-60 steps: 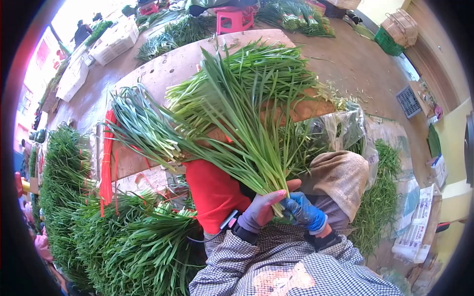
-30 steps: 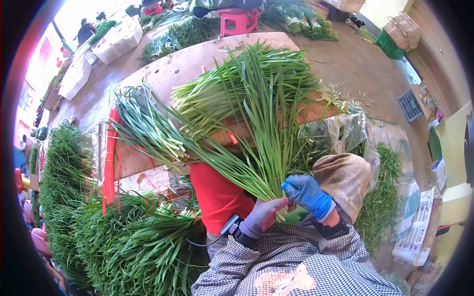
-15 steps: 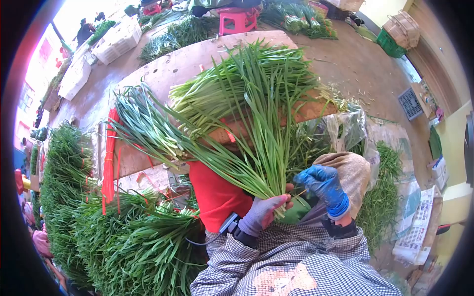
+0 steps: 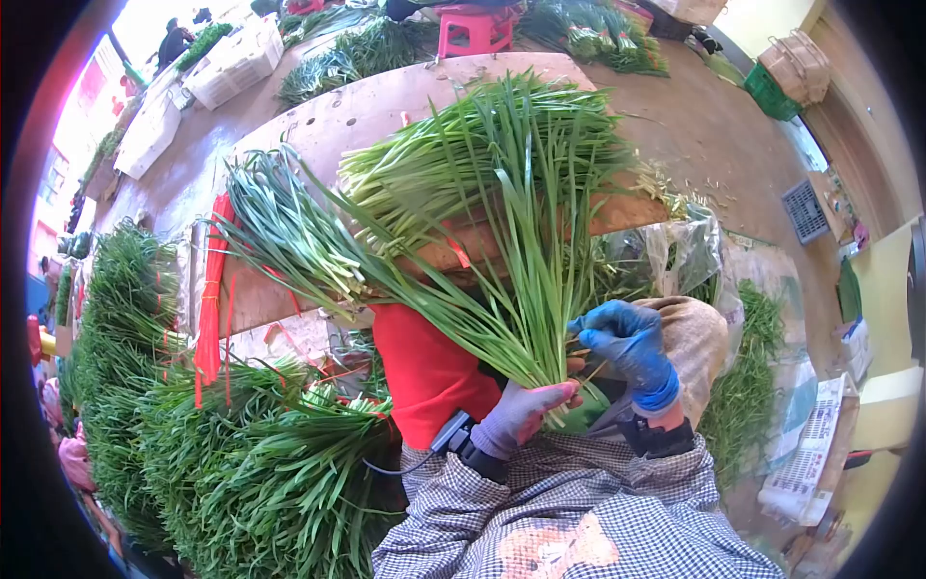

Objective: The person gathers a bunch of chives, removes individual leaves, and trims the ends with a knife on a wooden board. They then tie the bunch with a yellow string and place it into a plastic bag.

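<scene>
My left hand (image 4: 529, 413), in a greyish-purple glove, is closed around the lower stems of a bunch of garlic chives (image 4: 526, 299). The long green leaves fan out upward and to the left. At the bunch's right edge is my right hand (image 4: 629, 349) in a blue rubber glove, thumb and fingers pinched together against the stems. What lies between those fingertips is too small to make out; a thin yellowish-brown blade (image 4: 596, 371) shows just below them. Past the bunch, a large pile of chives (image 4: 482, 154) and a smaller bundle (image 4: 294, 232) rest on a wooden board (image 4: 333, 125).
Red ties (image 4: 210, 318) hang at the board's left edge. Stacked chive bundles (image 4: 251, 463) fill the lower left. A clear plastic bag (image 4: 690, 246) and loose greens (image 4: 743, 376) lie to the right. Farther off stand a pink stool (image 4: 476, 31) and a green crate (image 4: 772, 92).
My right hand has moved up and slightly left, bringing its fingertips to the bunch's edge. My left hand keeps its grip on the chives. The view has shifted slightly.
</scene>
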{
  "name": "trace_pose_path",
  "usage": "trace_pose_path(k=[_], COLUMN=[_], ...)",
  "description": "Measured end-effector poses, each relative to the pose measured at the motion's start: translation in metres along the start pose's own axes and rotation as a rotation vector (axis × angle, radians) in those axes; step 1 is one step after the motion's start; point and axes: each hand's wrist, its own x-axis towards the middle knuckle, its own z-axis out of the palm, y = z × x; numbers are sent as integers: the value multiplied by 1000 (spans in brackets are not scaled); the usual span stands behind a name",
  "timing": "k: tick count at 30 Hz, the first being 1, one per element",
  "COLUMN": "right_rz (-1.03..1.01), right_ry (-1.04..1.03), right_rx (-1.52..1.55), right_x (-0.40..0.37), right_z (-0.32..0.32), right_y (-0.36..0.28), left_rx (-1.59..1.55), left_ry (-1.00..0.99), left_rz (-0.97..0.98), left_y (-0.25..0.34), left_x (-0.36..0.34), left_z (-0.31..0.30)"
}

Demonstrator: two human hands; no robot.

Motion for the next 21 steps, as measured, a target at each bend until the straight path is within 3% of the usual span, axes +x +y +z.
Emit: trace_pose_path(k=[3,5,6,7,9,11,14,21], right_rz=[83,65,-78,-78,-24,40,158,83], right_ry=[3,-161,-211,-211,-277,-292,-113,253], right_rx=[114,-151,-424,-419,-501,-350,139,3], right_x=[-4,-9,-10,-9,-7,-7,-12,-29], right_z=[3,18,26,30,35,30,18,-46], right_y=[-9,3,8,10,14,21,4,-49], left_rx=[3,15,26,37,40,42,20,22], left_ry=[0,5,-38,-79,-95,-125,-73,-35], left_rz=[10,4,81,159,135,110,35,-31], left_y=[-4,-11,-15,-17,-18,-15,-10,-5], left_x=[3,5,7,8,6,6,3,1], left_z=[-2,-9,-11,-13,-18,-17,-10,-3])
